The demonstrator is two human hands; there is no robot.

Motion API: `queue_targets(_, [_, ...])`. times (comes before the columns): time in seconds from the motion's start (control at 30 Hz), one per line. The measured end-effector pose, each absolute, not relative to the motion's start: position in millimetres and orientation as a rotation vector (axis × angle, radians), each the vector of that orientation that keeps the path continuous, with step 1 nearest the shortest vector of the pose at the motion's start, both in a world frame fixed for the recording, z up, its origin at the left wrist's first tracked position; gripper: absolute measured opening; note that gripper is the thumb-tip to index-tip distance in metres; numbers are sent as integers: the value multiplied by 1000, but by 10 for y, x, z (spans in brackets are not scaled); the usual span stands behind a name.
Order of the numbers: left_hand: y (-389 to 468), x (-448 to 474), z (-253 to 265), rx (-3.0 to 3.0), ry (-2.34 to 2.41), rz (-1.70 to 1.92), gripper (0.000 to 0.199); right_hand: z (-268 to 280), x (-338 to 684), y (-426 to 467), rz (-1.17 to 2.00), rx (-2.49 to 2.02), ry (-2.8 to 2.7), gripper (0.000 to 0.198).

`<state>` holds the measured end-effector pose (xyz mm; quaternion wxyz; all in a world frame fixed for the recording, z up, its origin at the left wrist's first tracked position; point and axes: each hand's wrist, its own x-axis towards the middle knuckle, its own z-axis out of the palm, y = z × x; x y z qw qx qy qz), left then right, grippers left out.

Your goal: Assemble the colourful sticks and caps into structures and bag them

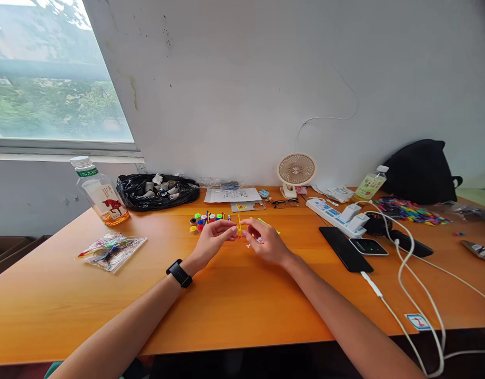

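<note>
Over the middle of the table, my left hand (214,239) pinches a small yellow plastic piece (239,227), thin and upright at its top. My right hand (266,242) curls in from the other side, its fingertips at the same piece; the exact grip is too small to make out. Just behind my left hand stand several small round pots (198,222) with coloured lids, partly hidden by the fingers. Small white bits (249,245) show under my right hand. Green and yellow strips (272,226) lie behind it.
A clear bag (112,251) of coloured pieces and a bottle (102,195) stand left, near a black plastic bag (158,192). Papers (232,195) and a small fan (296,171) are behind. A phone (345,248), power strip (335,217), and white cables (408,263) occupy the right.
</note>
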<state>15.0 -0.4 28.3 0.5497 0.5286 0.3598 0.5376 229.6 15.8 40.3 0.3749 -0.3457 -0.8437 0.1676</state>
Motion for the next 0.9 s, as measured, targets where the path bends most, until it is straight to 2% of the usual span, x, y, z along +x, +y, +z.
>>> queue_targets(0.1, [-5,158,267,1274,845,1271,43,393,2272,158,481,-873,-2175,15])
queue_targets(0.27, [31,124,252,1579,946,1325,37,374,2274,193,481,-875,-2114,16])
queue_targets(0.5, [258,-246,276,2072,1570,1575,17,388,2543,443,121,-1081,-1975,14])
queue_targets(0.8, [316,-358,157,2438,1722,1084,23,382,2989,726,-160,-1445,-1793,14])
queue_targets(0.9, [294,-343,165,2464,1756,1039,22,384,3130,768,-42,-1738,-1937,14])
